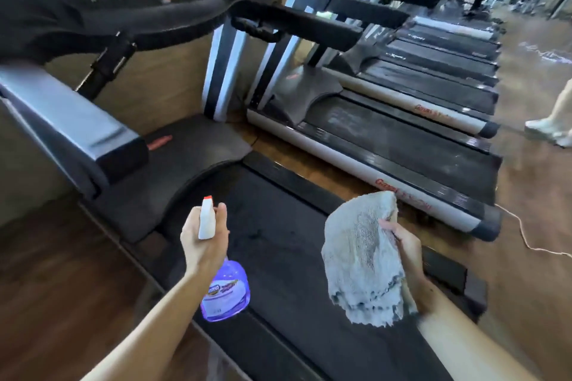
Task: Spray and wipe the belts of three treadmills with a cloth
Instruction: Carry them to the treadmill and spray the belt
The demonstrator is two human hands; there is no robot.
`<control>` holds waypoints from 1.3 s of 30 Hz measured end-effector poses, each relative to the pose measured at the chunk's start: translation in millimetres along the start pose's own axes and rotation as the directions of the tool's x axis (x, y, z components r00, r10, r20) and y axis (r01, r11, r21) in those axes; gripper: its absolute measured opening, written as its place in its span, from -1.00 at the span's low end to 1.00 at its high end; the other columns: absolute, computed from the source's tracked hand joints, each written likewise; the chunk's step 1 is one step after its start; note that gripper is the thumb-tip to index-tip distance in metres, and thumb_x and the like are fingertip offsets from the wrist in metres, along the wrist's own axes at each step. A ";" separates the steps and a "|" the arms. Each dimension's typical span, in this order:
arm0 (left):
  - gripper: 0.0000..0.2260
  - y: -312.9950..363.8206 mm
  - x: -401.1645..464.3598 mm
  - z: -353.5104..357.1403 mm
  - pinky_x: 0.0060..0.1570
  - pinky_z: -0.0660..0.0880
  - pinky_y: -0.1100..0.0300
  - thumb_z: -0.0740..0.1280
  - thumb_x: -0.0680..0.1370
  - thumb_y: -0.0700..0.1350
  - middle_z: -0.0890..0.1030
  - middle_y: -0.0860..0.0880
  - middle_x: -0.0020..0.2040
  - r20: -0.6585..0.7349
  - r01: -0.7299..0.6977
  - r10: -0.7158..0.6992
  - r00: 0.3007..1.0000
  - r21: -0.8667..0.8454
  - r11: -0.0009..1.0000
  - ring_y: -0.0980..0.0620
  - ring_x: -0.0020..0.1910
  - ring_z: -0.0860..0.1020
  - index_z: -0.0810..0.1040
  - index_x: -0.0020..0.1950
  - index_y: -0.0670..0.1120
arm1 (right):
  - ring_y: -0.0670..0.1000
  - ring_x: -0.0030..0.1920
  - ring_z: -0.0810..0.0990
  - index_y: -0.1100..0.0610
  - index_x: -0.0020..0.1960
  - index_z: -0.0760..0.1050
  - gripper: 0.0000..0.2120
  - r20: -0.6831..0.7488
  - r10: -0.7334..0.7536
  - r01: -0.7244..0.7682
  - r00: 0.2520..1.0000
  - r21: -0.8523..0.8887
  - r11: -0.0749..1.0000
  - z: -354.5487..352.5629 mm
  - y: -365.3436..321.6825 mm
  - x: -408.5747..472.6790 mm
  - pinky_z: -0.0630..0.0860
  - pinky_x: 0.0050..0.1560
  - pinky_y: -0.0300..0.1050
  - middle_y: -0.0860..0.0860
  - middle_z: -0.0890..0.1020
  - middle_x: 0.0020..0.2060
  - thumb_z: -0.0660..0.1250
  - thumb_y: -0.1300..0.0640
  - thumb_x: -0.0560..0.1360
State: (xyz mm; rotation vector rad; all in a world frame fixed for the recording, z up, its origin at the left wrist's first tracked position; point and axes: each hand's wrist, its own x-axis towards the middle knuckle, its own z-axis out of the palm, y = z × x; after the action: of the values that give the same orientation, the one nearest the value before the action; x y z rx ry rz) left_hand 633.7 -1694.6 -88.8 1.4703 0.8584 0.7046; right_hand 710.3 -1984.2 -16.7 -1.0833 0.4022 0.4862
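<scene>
My left hand (202, 243) grips the neck of a purple spray bottle (225, 291) with a white trigger head and red nozzle, held above the left side of the nearest treadmill's black belt (278, 244). The nozzle points toward the front of that belt. My right hand (405, 246) holds a crumpled grey cloth (360, 260) in the air over the right part of the same belt. A second treadmill belt (402, 145) lies to the right, with grey side rails. Further belts (433, 83) line up beyond it.
The nearest treadmill's console and handrail (71, 124) rise at the left. Wooden floor (55, 281) runs on both sides. A white cable (526, 238) trails across the floor at right. Another person's leg and shoe (551, 127) stand at the far right edge.
</scene>
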 end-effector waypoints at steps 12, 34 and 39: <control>-0.62 -186.8 36.4 0.5 -0.12 0.55 -0.24 0.40 0.53 0.16 0.37 0.11 -0.39 -0.039 0.134 -0.128 0.991 0.197 0.971 0.02 -0.33 0.40 0.33 -0.28 -0.01 | 0.34 0.26 0.59 0.15 0.44 0.47 -0.54 0.010 0.215 -0.214 0.977 -0.058 0.975 -44.9 164.8 139.3 0.52 0.19 0.22 0.27 0.67 0.21 0.15 -0.01 0.61; -0.81 -301.2 96.6 29.6 0.18 0.57 -0.15 0.30 0.46 0.21 0.65 -0.07 -0.12 0.019 0.208 -0.230 0.973 0.361 0.909 -0.23 -0.02 0.67 0.39 -0.28 0.19 | 0.19 0.11 0.67 0.14 0.48 0.40 -0.57 0.113 -0.023 0.043 0.993 -0.180 0.983 1.5 220.4 272.1 0.59 0.01 0.06 0.17 0.66 0.14 0.10 0.13 0.64; -0.81 -318.0 89.8 25.2 0.10 0.61 -0.15 0.34 0.42 0.23 0.62 -0.02 -0.20 0.080 0.207 -0.253 0.964 0.371 0.905 -0.21 -0.08 0.66 0.53 -0.13 0.14 | 0.22 0.15 0.69 0.07 0.54 0.36 -0.47 0.095 -0.044 0.061 0.995 -0.190 0.980 -9.5 219.8 274.3 0.65 -0.04 0.08 0.20 0.64 0.25 0.18 0.09 0.57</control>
State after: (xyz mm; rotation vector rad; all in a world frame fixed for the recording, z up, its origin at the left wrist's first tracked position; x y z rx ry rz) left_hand 670.3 -1635.1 -412.7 1.6817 1.0826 0.2795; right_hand 813.1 -1859.9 -329.2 -1.2508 0.2493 0.5332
